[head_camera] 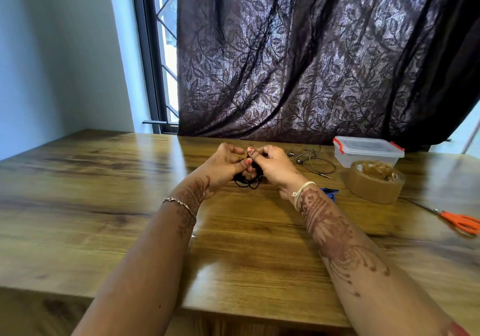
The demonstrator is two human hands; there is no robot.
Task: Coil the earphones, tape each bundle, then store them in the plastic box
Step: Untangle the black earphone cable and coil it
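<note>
Both hands meet over the middle of the wooden table, working a bundle of black earphones [246,181]. My left hand [224,165] pinches the black cord from the left, and my right hand [272,167] grips it from the right; loops hang below the fingers. A second pair of grey earphones [311,161] lies loose on the table to the right. Behind it stands the clear plastic box [367,151] with red clips, lid on. A roll of brown tape [374,185] lies flat in front of the box.
Orange-handled scissors [461,222] lie near the table's right edge. A small blue object [330,193] sits partly hidden behind my right wrist. A dark patterned curtain [311,55] hangs behind the table, with a window at the left.
</note>
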